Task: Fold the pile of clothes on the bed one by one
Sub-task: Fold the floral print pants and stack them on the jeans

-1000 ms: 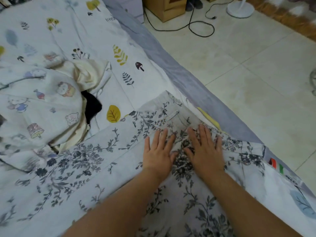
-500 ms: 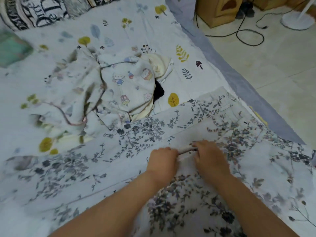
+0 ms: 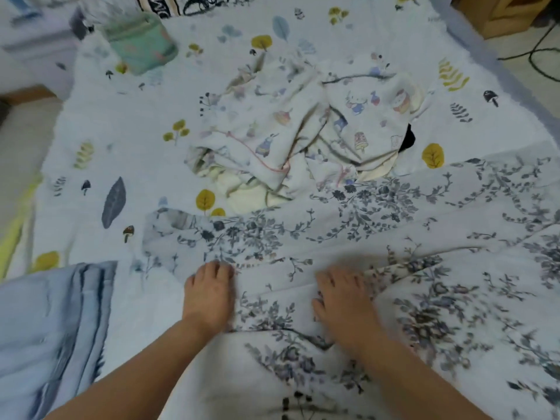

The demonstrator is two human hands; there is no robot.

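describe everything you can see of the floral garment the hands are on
The white thin-cloth garment with grey-blue flower sprigs lies spread across the near part of the leaf-patterned bed sheet, running off the right edge of the view. It looks light and creased, with a long fold ridge between the hands. The left hand and right hand rest on it with curled fingers, apparently gripping that ridge. Its far edge meets the pile of cartoon-print clothes.
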